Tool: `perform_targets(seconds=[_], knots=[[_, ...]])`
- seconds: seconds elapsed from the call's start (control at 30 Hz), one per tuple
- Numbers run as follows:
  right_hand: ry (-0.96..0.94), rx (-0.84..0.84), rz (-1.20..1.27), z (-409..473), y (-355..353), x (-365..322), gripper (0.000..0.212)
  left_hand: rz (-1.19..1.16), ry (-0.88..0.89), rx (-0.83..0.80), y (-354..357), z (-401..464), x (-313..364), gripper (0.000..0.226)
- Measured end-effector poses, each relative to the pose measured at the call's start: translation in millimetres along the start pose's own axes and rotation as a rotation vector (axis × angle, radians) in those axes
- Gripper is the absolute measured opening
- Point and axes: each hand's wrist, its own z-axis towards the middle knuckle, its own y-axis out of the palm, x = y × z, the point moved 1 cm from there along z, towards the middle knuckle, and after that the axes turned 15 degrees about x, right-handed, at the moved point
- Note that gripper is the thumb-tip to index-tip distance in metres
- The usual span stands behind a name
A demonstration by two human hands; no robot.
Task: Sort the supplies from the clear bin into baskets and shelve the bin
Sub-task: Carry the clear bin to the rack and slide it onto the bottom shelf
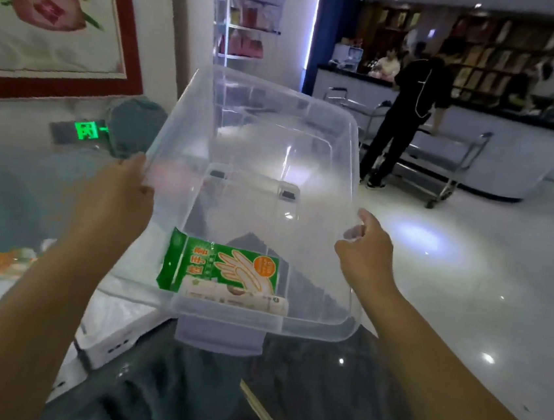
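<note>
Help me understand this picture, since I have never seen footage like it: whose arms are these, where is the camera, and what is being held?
There is no machine here. A person wears a camera on the head, looking forward and down, so the arms are their own. The left hand and right hand grip opposite rims of a clear bin, lifted and tilted. Inside, against its near wall, lies a green pack of gloves. Below is a dark glossy surface. Further back another person stands at a counter.
</note>
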Motion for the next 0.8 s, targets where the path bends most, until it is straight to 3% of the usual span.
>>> perform_targets(seconds=[0.37,0.63,0.8], knots=[[0.184,0.138,-0.209,106.3,-61.0,134.0,0.056,-0.132,0.087,-0.245,188.7,-16.3,134.2,0.033],[0.304,0.102,-0.360,229.4,-24.2,231.0,0.050,-0.210,-0.010,-0.550,396.5,-1.7,172.6,0.039],[0.381,0.028,-0.444,313.5,14.4,282.7,0.050,-0.188,-0.054,-0.710,505.1,14.9,188.9,0.016]])
